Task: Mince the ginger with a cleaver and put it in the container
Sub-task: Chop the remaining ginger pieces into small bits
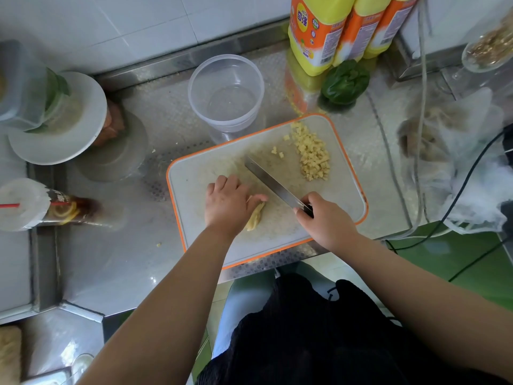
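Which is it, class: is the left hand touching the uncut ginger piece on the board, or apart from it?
Touching. The head view shows the left hand lying over the uncut ginger piece, its thumb pressed on top.

The nearest yellow-and-orange bottle carries a label reading "百强"; its smaller print is too blurred to read.

ginger piece pale yellow, flat on board, uncut | diced ginger heaped far-right of board | cleaver edge down, diagonal betw. them | container clear, round, empty, behind board
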